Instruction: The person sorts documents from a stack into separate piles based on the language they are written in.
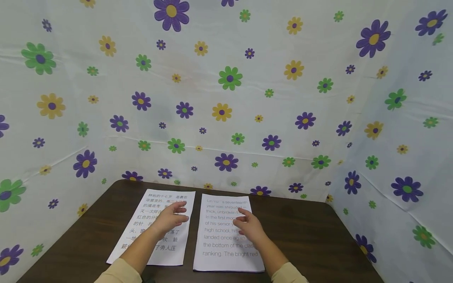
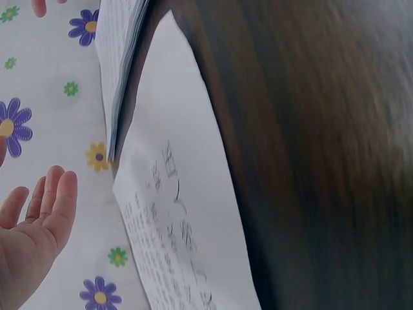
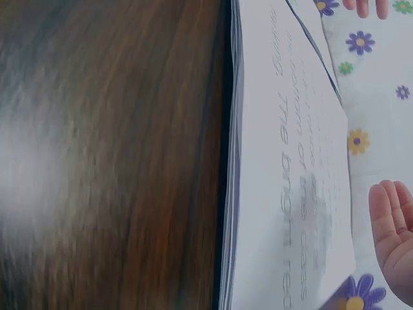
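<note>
Two stacks of printed paper lie side by side on a dark wooden table. The left stack (image 1: 166,257) carries large Chinese characters; the right stack (image 1: 230,263) carries large English text. Above the left stack hovers my left hand (image 1: 170,219), fingers loosely extended toward the right, holding nothing. My right hand (image 1: 250,227) is over the right edge of the English stack, its fingers relaxed and pointing left, also holding nothing. In the left wrist view, the Chinese sheet (image 2: 187,129) shows a slightly wavy edge. The right wrist view shows the English stack (image 3: 258,194) as several layered sheets.
The brown table (image 1: 304,236) extends to both sides of the papers. A white cloth (image 1: 198,86) printed with purple, green and yellow flowers hangs behind the table and along its left and right sides. Light-coloured sleeves (image 1: 118,271) cover my forearms.
</note>
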`<action>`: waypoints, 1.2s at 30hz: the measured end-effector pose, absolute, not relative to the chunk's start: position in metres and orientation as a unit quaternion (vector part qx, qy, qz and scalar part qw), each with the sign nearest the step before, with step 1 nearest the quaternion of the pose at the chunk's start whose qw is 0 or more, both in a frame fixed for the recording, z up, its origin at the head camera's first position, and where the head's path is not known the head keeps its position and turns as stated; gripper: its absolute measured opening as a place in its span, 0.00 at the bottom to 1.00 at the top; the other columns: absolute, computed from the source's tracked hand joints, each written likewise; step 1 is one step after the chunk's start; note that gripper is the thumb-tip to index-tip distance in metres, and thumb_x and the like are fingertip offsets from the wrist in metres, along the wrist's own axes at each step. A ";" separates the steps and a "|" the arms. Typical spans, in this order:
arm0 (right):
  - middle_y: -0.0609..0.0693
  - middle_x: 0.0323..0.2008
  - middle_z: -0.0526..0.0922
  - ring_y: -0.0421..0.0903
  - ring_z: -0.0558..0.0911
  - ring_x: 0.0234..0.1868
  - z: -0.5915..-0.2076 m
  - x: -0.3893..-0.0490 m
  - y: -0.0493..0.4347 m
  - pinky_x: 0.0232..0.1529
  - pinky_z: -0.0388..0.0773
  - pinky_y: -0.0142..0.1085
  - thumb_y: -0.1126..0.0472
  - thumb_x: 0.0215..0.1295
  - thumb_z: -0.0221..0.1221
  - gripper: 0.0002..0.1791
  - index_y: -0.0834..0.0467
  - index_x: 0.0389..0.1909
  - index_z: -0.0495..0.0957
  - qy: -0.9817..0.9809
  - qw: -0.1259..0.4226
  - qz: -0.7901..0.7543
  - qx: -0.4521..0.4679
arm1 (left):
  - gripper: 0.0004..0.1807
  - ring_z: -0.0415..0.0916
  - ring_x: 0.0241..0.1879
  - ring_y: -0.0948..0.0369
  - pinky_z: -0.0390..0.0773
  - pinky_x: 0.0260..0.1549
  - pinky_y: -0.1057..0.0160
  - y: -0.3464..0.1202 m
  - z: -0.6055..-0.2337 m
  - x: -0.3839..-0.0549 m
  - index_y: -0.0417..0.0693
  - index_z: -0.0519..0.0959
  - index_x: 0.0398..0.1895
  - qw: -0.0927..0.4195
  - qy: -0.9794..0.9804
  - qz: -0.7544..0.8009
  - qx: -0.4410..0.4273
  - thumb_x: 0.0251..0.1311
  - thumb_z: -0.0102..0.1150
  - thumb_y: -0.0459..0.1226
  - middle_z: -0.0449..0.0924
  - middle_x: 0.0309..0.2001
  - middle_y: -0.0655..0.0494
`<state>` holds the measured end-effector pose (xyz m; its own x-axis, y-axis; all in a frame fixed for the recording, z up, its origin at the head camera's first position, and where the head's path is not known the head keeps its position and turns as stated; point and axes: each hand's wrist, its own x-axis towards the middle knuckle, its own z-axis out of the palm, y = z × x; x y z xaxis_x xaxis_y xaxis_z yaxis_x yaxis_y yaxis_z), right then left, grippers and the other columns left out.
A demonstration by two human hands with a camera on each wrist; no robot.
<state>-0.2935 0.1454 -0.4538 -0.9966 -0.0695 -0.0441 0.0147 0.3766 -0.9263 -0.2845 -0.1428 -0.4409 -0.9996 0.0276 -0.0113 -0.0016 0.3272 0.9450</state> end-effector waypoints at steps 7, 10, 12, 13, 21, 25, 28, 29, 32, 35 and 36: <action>0.61 0.50 0.79 0.51 0.82 0.47 -0.455 -0.296 0.166 0.46 0.85 0.44 0.59 0.65 0.61 0.34 0.63 0.70 0.63 0.827 0.017 -0.562 0.002 | 0.37 0.80 0.51 0.46 0.83 0.49 0.50 -0.129 -0.447 -0.287 0.34 0.66 0.67 0.027 0.803 0.595 0.022 0.50 0.64 0.30 0.73 0.60 0.32; 0.61 0.49 0.79 0.49 0.81 0.46 -0.456 -0.296 0.174 0.47 0.85 0.45 0.60 0.64 0.61 0.34 0.65 0.69 0.63 0.824 0.005 -0.566 0.003 | 0.38 0.80 0.51 0.47 0.82 0.50 0.50 -0.125 -0.449 -0.288 0.34 0.66 0.67 0.028 0.804 0.594 0.024 0.49 0.64 0.30 0.73 0.60 0.33; 0.61 0.50 0.79 0.49 0.81 0.46 -0.457 -0.296 0.180 0.47 0.85 0.45 0.60 0.65 0.60 0.34 0.66 0.69 0.63 0.823 0.000 -0.568 0.006 | 0.37 0.79 0.51 0.47 0.83 0.50 0.50 -0.122 -0.451 -0.290 0.34 0.67 0.67 0.027 0.804 0.594 0.025 0.49 0.64 0.30 0.74 0.59 0.33; 0.62 0.50 0.79 0.49 0.81 0.46 -0.458 -0.296 0.183 0.47 0.85 0.46 0.60 0.65 0.60 0.34 0.66 0.69 0.63 0.823 -0.003 -0.568 0.007 | 0.37 0.79 0.51 0.47 0.83 0.49 0.50 -0.120 -0.452 -0.290 0.34 0.67 0.67 0.026 0.804 0.593 0.024 0.49 0.64 0.30 0.74 0.59 0.34; 0.63 0.51 0.79 0.53 0.82 0.49 -0.463 -0.295 0.202 0.47 0.84 0.48 0.61 0.64 0.60 0.33 0.66 0.69 0.63 0.824 -0.014 -0.565 0.025 | 0.35 0.80 0.49 0.49 0.83 0.48 0.51 -0.109 -0.454 -0.289 0.34 0.68 0.66 0.036 0.806 0.590 0.021 0.50 0.63 0.30 0.75 0.57 0.36; 0.62 0.49 0.79 0.53 0.83 0.47 -0.466 -0.294 0.206 0.44 0.85 0.45 0.61 0.65 0.60 0.33 0.66 0.69 0.64 0.829 -0.013 -0.558 0.039 | 0.35 0.79 0.51 0.47 0.82 0.49 0.50 -0.107 -0.457 -0.291 0.33 0.68 0.66 0.048 0.811 0.583 0.015 0.50 0.64 0.30 0.75 0.57 0.36; 0.62 0.49 0.79 0.52 0.83 0.46 -0.471 -0.293 0.209 0.42 0.85 0.44 0.61 0.66 0.59 0.32 0.66 0.69 0.64 0.834 -0.007 -0.549 0.053 | 0.36 0.79 0.51 0.47 0.83 0.48 0.51 -0.107 -0.461 -0.292 0.33 0.67 0.66 0.058 0.818 0.573 0.009 0.50 0.64 0.31 0.76 0.57 0.37; 0.62 0.48 0.79 0.52 0.83 0.45 -0.473 -0.293 0.209 0.42 0.85 0.44 0.61 0.66 0.59 0.32 0.66 0.68 0.64 0.835 -0.004 -0.547 0.057 | 0.36 0.79 0.51 0.47 0.83 0.48 0.51 -0.107 -0.462 -0.292 0.32 0.67 0.66 0.062 0.820 0.570 0.008 0.50 0.64 0.31 0.76 0.57 0.36; 0.63 0.48 0.80 0.51 0.82 0.44 -0.478 -0.292 0.212 0.41 0.85 0.44 0.61 0.66 0.59 0.31 0.67 0.68 0.64 0.839 0.009 -0.539 0.070 | 0.36 0.80 0.50 0.47 0.83 0.47 0.51 -0.105 -0.466 -0.292 0.31 0.67 0.65 0.070 0.827 0.558 0.002 0.51 0.65 0.31 0.76 0.56 0.33; 0.64 0.49 0.81 0.52 0.81 0.44 -0.482 -0.292 0.213 0.42 0.85 0.44 0.60 0.65 0.59 0.32 0.67 0.67 0.65 0.842 0.024 -0.531 0.090 | 0.35 0.81 0.49 0.46 0.84 0.46 0.51 -0.104 -0.470 -0.293 0.28 0.66 0.65 0.077 0.830 0.552 -0.003 0.52 0.65 0.31 0.75 0.56 0.30; 0.65 0.49 0.80 0.52 0.81 0.44 -0.483 -0.292 0.214 0.41 0.85 0.44 0.60 0.65 0.60 0.32 0.67 0.67 0.65 0.843 0.028 -0.529 0.097 | 0.35 0.81 0.49 0.46 0.84 0.46 0.51 -0.103 -0.471 -0.293 0.28 0.66 0.65 0.078 0.830 0.552 -0.006 0.52 0.65 0.30 0.75 0.56 0.30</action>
<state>-0.2918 0.2136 -0.4826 -0.9797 0.1329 -0.1500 0.1929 0.4215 -0.8861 -0.2926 -0.1031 -0.4708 -0.9876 0.0762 -0.1373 -0.0972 0.3899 0.9157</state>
